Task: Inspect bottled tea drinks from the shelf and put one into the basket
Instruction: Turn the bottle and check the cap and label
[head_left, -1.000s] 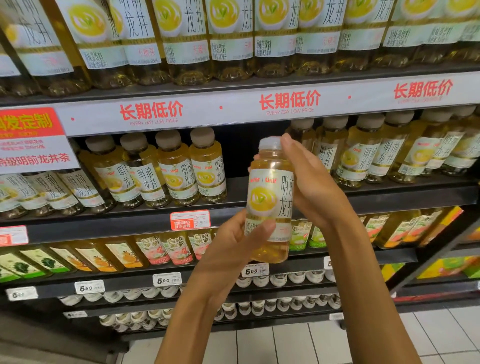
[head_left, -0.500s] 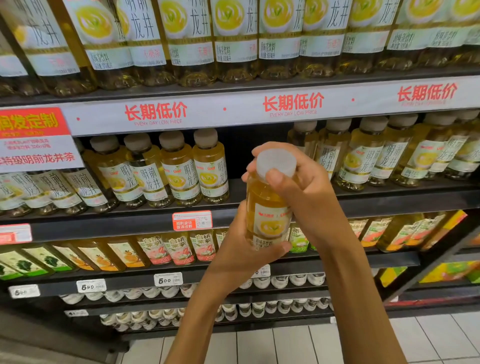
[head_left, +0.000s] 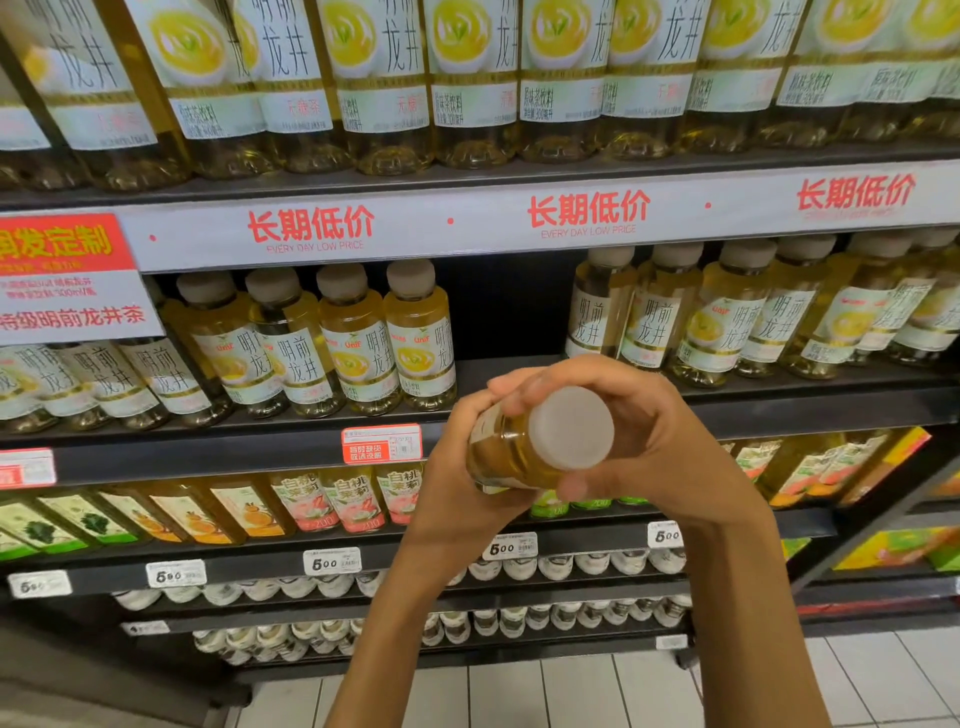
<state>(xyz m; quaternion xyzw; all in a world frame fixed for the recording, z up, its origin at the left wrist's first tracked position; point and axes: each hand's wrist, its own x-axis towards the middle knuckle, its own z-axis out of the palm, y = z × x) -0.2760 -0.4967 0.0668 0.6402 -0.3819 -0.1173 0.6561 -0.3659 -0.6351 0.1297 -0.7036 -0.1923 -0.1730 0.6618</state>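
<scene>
A small bottle of yellow tea (head_left: 511, 451) with a white cap (head_left: 571, 427) is tipped over so its cap faces me. Both hands hold it in front of the middle shelf. My left hand (head_left: 457, 499) cups its body from below and the left. My right hand (head_left: 639, 441) wraps over the neck, fingers above the cap and thumb under it. The label is turned away and mostly hidden. No basket is in view.
Matching tea bottles (head_left: 415, 338) stand in rows on the middle shelf (head_left: 779, 405), with a dark gap behind my hands. Larger bottles (head_left: 467, 83) line the shelf above. Fruit tea bottles (head_left: 353, 499) and price tags (head_left: 332, 561) sit lower. White floor tiles (head_left: 571, 691) lie below.
The bottle went from upright with its label facing me to tipped over with its cap toward me. Both hands kept their hold and sank a little.
</scene>
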